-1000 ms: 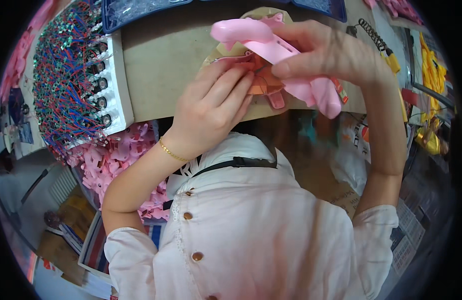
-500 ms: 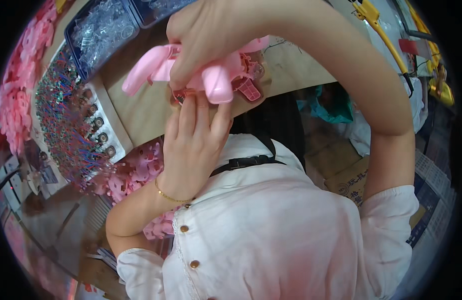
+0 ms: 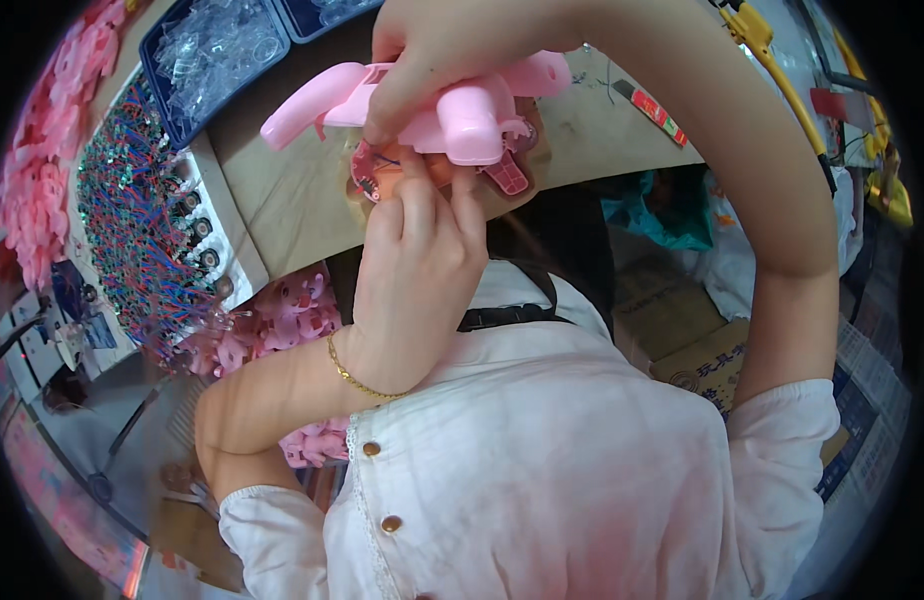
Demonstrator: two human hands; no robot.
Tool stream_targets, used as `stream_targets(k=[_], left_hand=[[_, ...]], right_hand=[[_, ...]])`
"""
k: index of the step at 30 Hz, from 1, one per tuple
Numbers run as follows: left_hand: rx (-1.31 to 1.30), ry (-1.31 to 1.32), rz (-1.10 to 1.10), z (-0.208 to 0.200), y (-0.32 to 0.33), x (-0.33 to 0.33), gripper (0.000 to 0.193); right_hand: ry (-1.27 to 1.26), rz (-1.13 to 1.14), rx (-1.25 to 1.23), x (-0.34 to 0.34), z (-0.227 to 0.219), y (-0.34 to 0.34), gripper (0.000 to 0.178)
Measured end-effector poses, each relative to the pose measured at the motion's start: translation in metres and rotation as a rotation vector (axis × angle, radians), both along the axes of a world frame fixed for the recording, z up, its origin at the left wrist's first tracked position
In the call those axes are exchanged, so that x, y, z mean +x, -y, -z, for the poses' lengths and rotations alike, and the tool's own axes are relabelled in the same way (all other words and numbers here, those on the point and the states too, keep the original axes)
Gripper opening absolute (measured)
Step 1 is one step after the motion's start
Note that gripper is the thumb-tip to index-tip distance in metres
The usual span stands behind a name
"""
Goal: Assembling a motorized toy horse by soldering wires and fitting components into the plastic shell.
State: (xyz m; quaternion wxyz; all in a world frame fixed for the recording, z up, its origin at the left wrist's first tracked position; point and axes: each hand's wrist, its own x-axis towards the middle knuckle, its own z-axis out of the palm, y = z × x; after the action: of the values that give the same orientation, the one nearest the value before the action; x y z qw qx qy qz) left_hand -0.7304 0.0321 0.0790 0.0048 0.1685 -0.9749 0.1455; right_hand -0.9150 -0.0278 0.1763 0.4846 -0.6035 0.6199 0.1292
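Note:
My right hand reaches over from the right and grips a glossy pink plastic toy shell from above, thumb down its near left side. The shell is tilted up over a second, darker pink shell half with ribbed inner walls, which lies in a tan holder. A thin dark wire and an orange area show in the gap between the halves. My left hand comes from below with bent fingers, their tips in the gap under the raised shell. What those fingertips hold, if anything, is hidden.
Blue trays of clear plastic pieces stand at the far left. Beside them lie a heap of coloured wires and a white box with round parts. Pink shells pile at the left rim. A red-and-green strip lies right.
The pink shell has moved slightly right and away, lifting to show more of the lower half and its wire. My left hand has followed right, its fingers more bent.

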Motion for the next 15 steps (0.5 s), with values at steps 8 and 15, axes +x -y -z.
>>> stream_targets(k=[8,15], left_hand=[[-0.256,0.197,0.079,0.007,-0.009,-0.006,0.041],[-0.110,0.113,0.070,0.003,-0.010,0.001,0.051]], right_hand=[[0.162,0.056,0.029,-0.005,0.006,-0.002,0.047],[0.121,0.036,-0.204,0.003,-0.003,-0.029,0.046]])
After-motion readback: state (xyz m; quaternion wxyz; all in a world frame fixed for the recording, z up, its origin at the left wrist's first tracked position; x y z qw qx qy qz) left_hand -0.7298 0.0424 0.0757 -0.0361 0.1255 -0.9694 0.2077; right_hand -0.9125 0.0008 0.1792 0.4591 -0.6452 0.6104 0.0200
